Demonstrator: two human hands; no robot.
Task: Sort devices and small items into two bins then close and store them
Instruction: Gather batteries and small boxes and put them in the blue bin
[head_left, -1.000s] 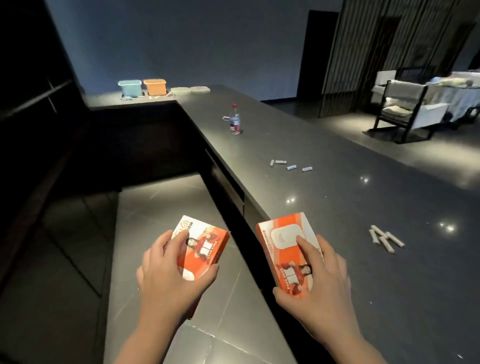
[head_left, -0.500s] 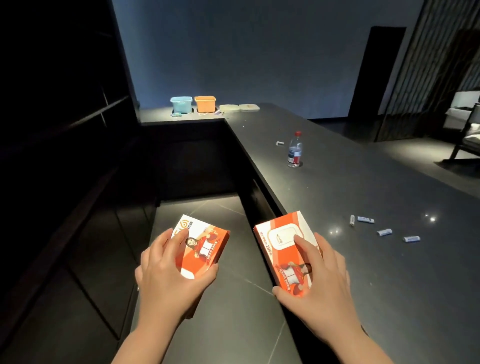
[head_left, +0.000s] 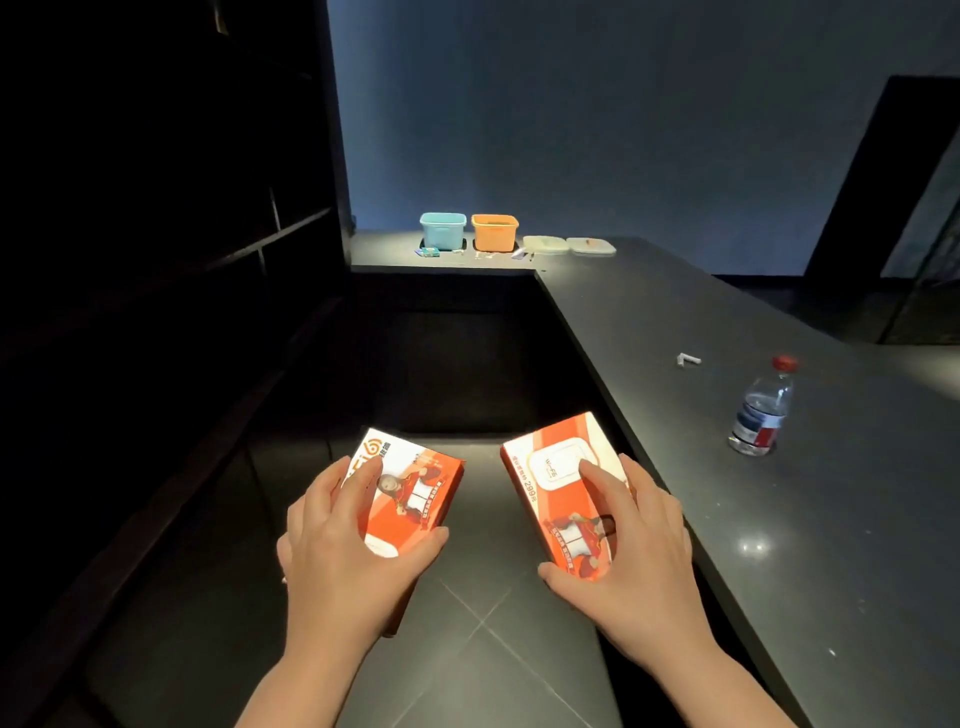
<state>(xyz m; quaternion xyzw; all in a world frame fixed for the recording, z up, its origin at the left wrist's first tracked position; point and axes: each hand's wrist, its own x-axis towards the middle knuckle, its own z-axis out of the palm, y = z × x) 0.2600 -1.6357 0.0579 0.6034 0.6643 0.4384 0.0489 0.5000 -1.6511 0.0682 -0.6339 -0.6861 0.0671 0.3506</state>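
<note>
Carrying one orange box in each hand, the person is walking along behind the counter, and the view has been turning toward the far corner, so the two bins now sit straight ahead rather than off to the left. Left of the counter, the left hand is gripping the left box, fingers curled over its top and thumb along its near edge. Just beside the counter edge, the right hand is gripping the right box the same way. At the counter's far end the blue bin and orange bin are standing open, two lids lying just right of them. The bottle is standing on the counter to the right. Judging by this, both boxes are still well apart from the bins.
</note>
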